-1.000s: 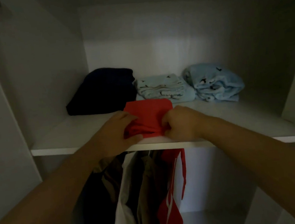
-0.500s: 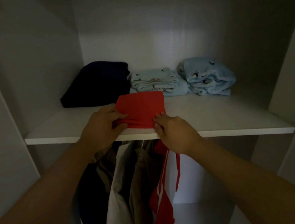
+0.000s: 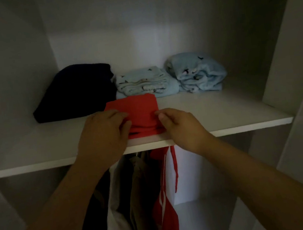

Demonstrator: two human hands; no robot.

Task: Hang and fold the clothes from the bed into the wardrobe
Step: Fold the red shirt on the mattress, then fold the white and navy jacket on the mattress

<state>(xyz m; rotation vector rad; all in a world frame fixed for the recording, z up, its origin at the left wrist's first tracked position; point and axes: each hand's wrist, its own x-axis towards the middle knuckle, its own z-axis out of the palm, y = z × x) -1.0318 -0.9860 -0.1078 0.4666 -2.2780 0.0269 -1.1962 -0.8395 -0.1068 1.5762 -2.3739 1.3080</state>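
Observation:
A folded red garment (image 3: 138,108) lies near the front edge of the white wardrobe shelf (image 3: 223,113). My left hand (image 3: 101,134) holds its left side, fingers on top and thumb lower at the fold. My right hand (image 3: 180,126) pinches its right edge with curled fingers. Both forearms reach up from the bottom corners of the view.
Behind the red garment sit a folded dark navy piece (image 3: 75,93) and two light blue patterned bundles (image 3: 145,83) (image 3: 198,70). Under the shelf hang several clothes (image 3: 129,194), among them a red one with white stripes (image 3: 166,208). Wardrobe walls close in on both sides.
The red garment has been pushed a little further onto the shelf. My right hand moved from the front edge up to the garment's right side. The camera shifted slightly.

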